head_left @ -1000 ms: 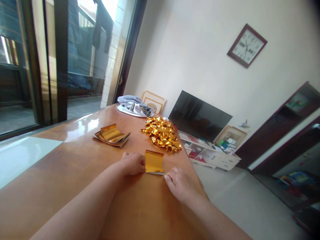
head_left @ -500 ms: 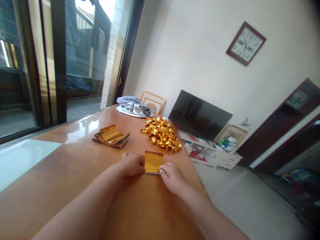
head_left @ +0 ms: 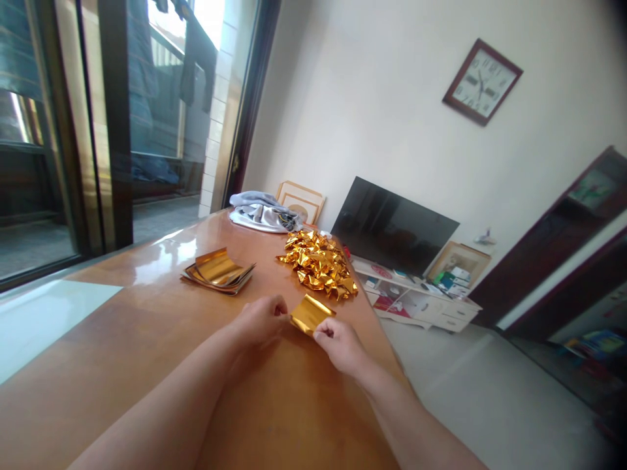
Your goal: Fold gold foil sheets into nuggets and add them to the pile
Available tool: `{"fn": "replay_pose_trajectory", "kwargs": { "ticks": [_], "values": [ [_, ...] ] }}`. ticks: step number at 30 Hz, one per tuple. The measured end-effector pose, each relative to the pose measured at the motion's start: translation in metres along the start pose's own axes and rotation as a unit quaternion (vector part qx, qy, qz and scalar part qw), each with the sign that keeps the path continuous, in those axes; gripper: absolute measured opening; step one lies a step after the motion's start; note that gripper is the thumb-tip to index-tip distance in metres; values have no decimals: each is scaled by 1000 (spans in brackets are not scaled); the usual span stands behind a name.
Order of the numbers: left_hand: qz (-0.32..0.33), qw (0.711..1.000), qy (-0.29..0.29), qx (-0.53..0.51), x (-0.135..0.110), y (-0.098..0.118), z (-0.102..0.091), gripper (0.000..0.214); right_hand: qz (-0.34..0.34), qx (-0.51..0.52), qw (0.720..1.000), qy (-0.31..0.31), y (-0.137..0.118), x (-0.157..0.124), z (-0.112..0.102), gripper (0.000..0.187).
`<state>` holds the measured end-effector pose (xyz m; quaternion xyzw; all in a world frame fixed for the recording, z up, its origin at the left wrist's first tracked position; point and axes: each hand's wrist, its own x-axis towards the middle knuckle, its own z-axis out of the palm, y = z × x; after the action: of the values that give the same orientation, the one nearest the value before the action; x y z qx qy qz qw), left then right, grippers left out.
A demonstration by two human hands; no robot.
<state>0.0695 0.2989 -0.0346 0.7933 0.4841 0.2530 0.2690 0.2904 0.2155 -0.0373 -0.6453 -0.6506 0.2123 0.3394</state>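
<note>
Step in hand, prob.: working the near edge of one gold sheet [head_left: 313,313], which sits between both hands, mid-table, just nearer the person than the heap of crumpled-looking gold pieces [head_left: 321,264]. Sheet lies at a slant, w/ far edge curled & near edge looking rolled or bent; can't tell if it's flat on the table [head_left: 274,411] or a bit raised. L hand [head_left: 263,320]: thumb & finger look pinched at the sheet's L corner, other fingers curled in. R hand [head_left: 341,344]: thumb & forefinger pinching near R corner, rest tucked under. Stack of loose gold sheets [head_left: 218,269] is off to the L, apart from both hands. Next move, I'd judge, calls for light, even hold at both ends, edge kept straight, as the thin sheet could crease crooked if one side pulls harder.
</note>
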Motion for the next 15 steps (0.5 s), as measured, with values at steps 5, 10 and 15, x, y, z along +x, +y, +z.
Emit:
{"fn": "replay_pose_trajectory", "kwargs": {
  "ticks": [5, 10, 15],
  "values": [
    [-40, 973, 42, -223, -1, 8, 0, 33, 43, 206, 977, 28, -22, -4, 2, 23],
    [15, 941, -55, -332, -10, 18, -2, 43, 48, 286, 956, 46, -33, -4, 13, 24],
    [37, 920, -71, -383, -12, 20, -2, 33, 70, 329, 939, 71, -37, -2, 20, 22]
  ]
}}
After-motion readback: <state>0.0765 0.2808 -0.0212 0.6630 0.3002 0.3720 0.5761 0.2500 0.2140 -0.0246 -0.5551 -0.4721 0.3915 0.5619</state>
